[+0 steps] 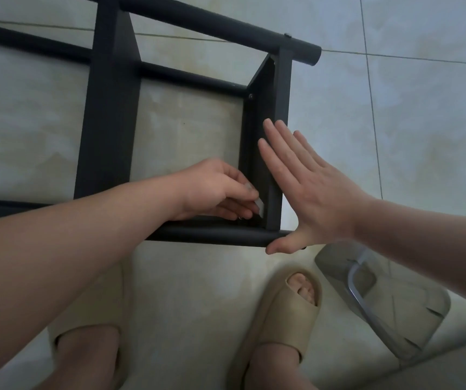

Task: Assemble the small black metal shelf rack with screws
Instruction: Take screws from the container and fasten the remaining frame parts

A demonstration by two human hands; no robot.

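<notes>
Rack (108,122) sits on the floor (395,136); we record the left hand (212,190), fingers pinched on a small pale piece (260,205) inside its near corner, the right hand (310,190) flat, fingers straight, against the end panel (257,108).

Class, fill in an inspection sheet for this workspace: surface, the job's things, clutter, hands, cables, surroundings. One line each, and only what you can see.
Surface: pale tiled floor with thin grout lines.
Job's things: black metal rack on the floor; two screw heads show, one screw in its end panel, another in the far tube.
Clutter: a grey object, perhaps a sandal, at right near the feet.
Hands: left hand pinches a small pale piece at the panel's near inner corner; right hand lies flat, fingers straight, against the panel's outer side.
Cables: nothing seen.
Surroundings: the person's feet in beige slippers.
</notes>
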